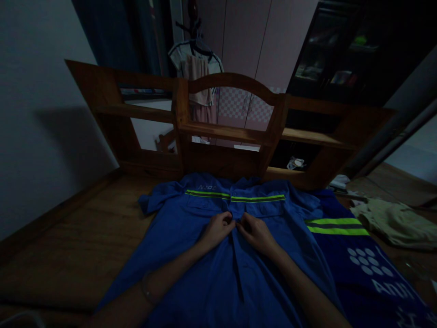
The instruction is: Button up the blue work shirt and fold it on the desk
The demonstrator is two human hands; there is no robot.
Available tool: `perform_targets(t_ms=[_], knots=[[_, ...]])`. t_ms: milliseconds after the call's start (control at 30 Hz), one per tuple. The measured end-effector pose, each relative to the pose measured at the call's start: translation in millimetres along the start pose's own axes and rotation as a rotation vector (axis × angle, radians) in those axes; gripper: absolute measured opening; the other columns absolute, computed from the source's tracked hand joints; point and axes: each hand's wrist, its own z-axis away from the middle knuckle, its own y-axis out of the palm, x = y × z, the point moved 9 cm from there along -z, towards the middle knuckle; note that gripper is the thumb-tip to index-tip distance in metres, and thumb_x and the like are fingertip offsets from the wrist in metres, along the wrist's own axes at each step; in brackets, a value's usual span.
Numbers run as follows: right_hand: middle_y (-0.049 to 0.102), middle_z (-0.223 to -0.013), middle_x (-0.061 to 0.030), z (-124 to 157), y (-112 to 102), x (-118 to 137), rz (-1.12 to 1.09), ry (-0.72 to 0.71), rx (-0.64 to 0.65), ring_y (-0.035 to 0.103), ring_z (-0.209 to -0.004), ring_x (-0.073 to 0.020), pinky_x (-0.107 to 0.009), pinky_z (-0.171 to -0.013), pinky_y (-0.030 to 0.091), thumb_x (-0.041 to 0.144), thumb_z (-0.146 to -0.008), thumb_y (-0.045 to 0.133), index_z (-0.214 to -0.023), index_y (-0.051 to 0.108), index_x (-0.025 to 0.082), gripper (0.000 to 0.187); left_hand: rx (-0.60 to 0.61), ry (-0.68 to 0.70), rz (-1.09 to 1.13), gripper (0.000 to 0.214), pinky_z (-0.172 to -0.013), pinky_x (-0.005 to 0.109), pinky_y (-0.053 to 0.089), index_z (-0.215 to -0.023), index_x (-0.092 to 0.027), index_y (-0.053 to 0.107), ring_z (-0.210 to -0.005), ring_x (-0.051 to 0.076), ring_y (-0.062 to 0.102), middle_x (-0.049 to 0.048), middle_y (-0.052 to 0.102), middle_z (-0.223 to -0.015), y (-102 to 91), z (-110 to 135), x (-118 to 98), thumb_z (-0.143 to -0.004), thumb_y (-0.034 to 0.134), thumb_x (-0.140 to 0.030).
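A blue short-sleeved work shirt (191, 228) with a yellow-green reflective stripe across the chest lies spread on a wooden surface, its collar toward the headboard. Both hands are at its front placket, just below the stripe. My left hand (220, 228) pinches the left edge of the placket between thumb and fingers. Close beside it, my right hand (254, 230) pinches the other edge, fingertips nearly meeting the left ones. Any button between the fingertips is too small and dark to make out. Below the hands the front hangs open in a narrow slit.
A wooden headboard (232, 132) with shelf openings stands beyond the collar. On the right lies a darker blue garment (341, 255) with reflective bands and white print, partly under the shirt. Farther right is a pale crumpled cloth (392, 223). Bare wood planks (85, 223) show at left.
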Motion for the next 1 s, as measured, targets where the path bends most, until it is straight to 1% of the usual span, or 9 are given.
perform_targets(t_ms=[200,367,467,533,600,667,767,867,1000], knots=[[0.052,-0.069,0.0011,1,4,-2,0.050,-0.022,-0.011,0.049,-0.061,-0.0111,-0.021,-0.058,0.032,0.027,-0.089,0.049,-0.071,0.048,0.018,0.020,0.006,0.047,-0.069,0.024,-0.052,0.019,0.036,-0.077,-0.016,0.057,-0.057,0.012,0.055,-0.0014,0.059,-0.068,-0.2,2,-6,-0.083,0.049,-0.038],[0.054,-0.075,-0.0005,3,8,5,0.075,-0.013,0.038,0.052,-0.067,-0.0118,-0.021,-0.062,0.036,0.020,-0.087,0.050,-0.076,0.052,0.017,0.012,0.013,0.066,-0.188,0.020,-0.052,0.021,0.030,-0.072,-0.015,0.059,-0.055,0.012,0.050,-0.0024,0.054,-0.059,2.4,2,-13,-0.080,0.052,-0.032],[0.055,-0.081,-0.0017,16,0,18,0.096,0.003,0.044,0.054,-0.071,-0.0130,-0.022,-0.065,0.039,0.018,-0.086,0.050,-0.083,0.054,0.018,0.005,0.059,0.052,-0.244,0.019,-0.053,0.022,0.031,-0.068,-0.014,0.061,-0.058,0.013,0.052,-0.0008,0.057,-0.060,2.0,2,-17,-0.078,0.054,-0.030],[0.056,-0.088,-0.0032,33,-9,31,0.107,0.016,0.023,0.056,-0.078,-0.0148,-0.024,-0.071,0.042,0.017,-0.087,0.049,-0.091,0.055,0.019,0.007,0.109,0.034,-0.262,0.021,-0.054,0.022,0.033,-0.070,-0.013,0.065,-0.059,0.014,0.054,0.0007,0.061,-0.062,-0.7,8,-20,-0.078,0.054,-0.030],[0.056,-0.097,-0.0045,55,-16,46,0.094,0.011,0.005,0.056,-0.087,-0.0165,-0.026,-0.078,0.043,0.015,-0.088,0.048,-0.099,0.054,0.020,0.014,0.161,0.009,-0.269,0.021,-0.054,0.022,0.035,-0.076,-0.013,0.068,-0.060,0.015,0.057,0.0016,0.064,-0.065,-4.5,21,-24,-0.077,0.055,-0.030],[0.054,-0.104,-0.0052,78,-21,61,0.053,0.007,-0.012,0.056,-0.092,-0.0168,-0.027,-0.082,0.044,0.012,-0.088,0.045,-0.106,0.053,0.022,0.022,0.182,0.005,-0.287,0.021,-0.057,0.023,0.038,-0.084,-0.015,0.070,-0.064,0.016,0.059,0.0025,0.067,-0.071,-8.2,44,-31,-0.076,0.058,-0.030],[0.054,-0.104,-0.0051,107,-20,73,-0.012,0.032,-0.035,0.056,-0.090,-0.0158,-0.026,-0.080,0.045,0.007,-0.088,0.040,-0.103,0.053,0.022,0.025,0.107,0.048,-0.348,0.023,-0.069,0.025,0.042,-0.094,-0.020,0.070,-0.078,0.018,0.061,0.0034,0.069,-0.084,-9.8,83,-45,-0.076,0.058,-0.027],[0.054,-0.099,-0.0050,125,-12,75,-0.011,0.061,-0.051,0.056,-0.086,-0.0159,-0.026,-0.077,0.046,0.006,-0.089,0.038,-0.096,0.055,0.021,0.023,0.032,0.032,-0.390,0.021,-0.071,0.026,0.042,-0.094,-0.020,0.069,-0.078,0.018,0.060,0.0043,0.066,-0.084,1.0,113,-50,-0.078,0.056,-0.024],[0.055,-0.096,-0.0054,135,-1,69,0.046,0.073,-0.093,0.057,-0.085,-0.0172,-0.028,-0.076,0.047,0.007,-0.089,0.040,-0.098,0.057,0.021,0.024,-0.012,0.009,-0.363,0.022,-0.071,0.027,0.043,-0.095,-0.019,0.070,-0.076,0.018,0.059,0.0047,0.063,-0.083,18.4,127,-48,-0.077,0.058,-0.021]])
